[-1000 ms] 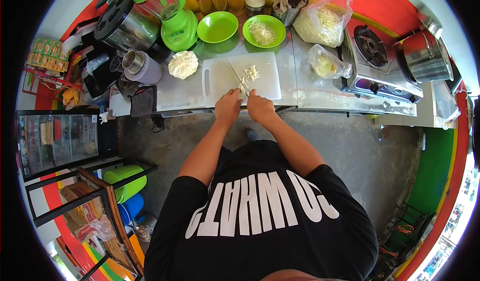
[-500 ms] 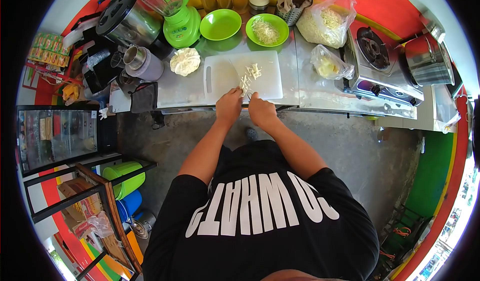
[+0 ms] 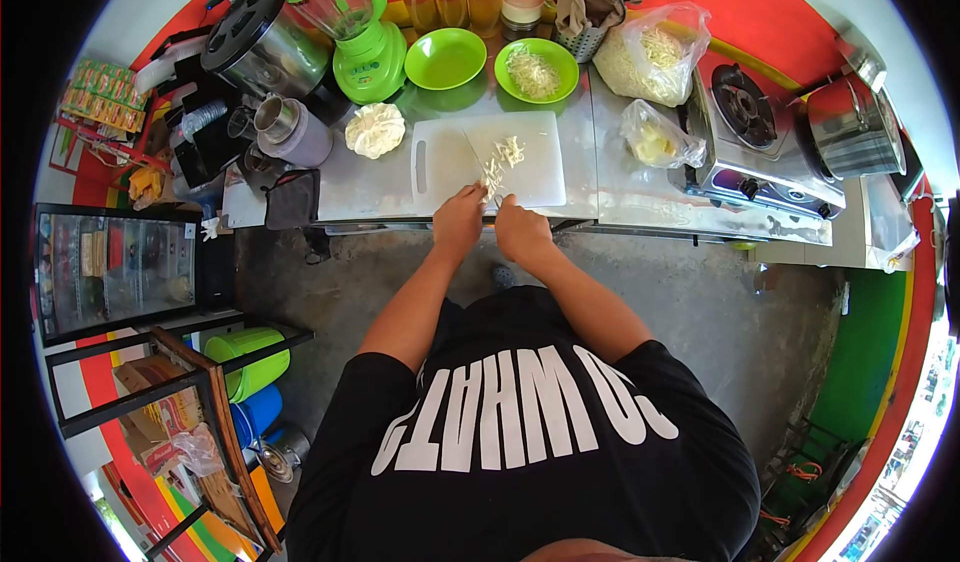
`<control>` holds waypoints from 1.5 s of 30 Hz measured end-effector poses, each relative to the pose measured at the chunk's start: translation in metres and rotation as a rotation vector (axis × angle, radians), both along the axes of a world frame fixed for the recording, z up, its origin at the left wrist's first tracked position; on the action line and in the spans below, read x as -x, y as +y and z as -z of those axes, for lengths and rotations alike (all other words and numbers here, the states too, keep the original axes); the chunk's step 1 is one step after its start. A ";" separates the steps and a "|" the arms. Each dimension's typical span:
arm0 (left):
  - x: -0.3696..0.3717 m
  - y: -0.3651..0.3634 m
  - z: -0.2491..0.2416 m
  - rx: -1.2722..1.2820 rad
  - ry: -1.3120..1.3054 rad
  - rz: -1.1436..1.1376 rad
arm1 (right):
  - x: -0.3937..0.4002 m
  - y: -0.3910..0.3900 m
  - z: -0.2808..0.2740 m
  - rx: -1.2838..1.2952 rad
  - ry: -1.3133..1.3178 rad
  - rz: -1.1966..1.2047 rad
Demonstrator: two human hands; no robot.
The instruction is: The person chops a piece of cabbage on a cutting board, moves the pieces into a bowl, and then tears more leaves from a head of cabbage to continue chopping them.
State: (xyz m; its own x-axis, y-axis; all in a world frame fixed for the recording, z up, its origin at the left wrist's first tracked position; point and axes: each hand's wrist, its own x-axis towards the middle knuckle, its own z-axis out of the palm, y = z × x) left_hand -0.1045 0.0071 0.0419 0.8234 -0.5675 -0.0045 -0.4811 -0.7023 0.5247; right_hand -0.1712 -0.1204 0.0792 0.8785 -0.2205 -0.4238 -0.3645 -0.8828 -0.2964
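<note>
Black shirt [image 3: 560, 492], big white print reads "SO WHAT?", upside down in view. Steel desk [image 3: 380, 190] carries white cutting board [image 3: 540, 177]; left green bowl [image 3: 446, 59] and right green bowl [image 3: 568, 80] sit beyond it, the right one holding pale shreds [image 3: 533, 72]. Hanging packets [image 3: 105, 95] and cardboard box [image 3: 165, 412] have print, too small to read. Right hand [image 3: 523, 234]: fingers closed round the handle end of knife [image 3: 473, 149], blade slanting over the board. Left hand [image 3: 458, 220]: fingers bent at the board's near edge, by pale strips [image 3: 492, 175]; can't tell if they grip any. Strips lie on the board, beside the blade.
</note>
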 end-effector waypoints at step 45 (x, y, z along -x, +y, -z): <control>0.006 0.000 0.008 0.015 0.009 -0.070 | -0.001 0.000 0.018 -0.036 -0.022 -0.029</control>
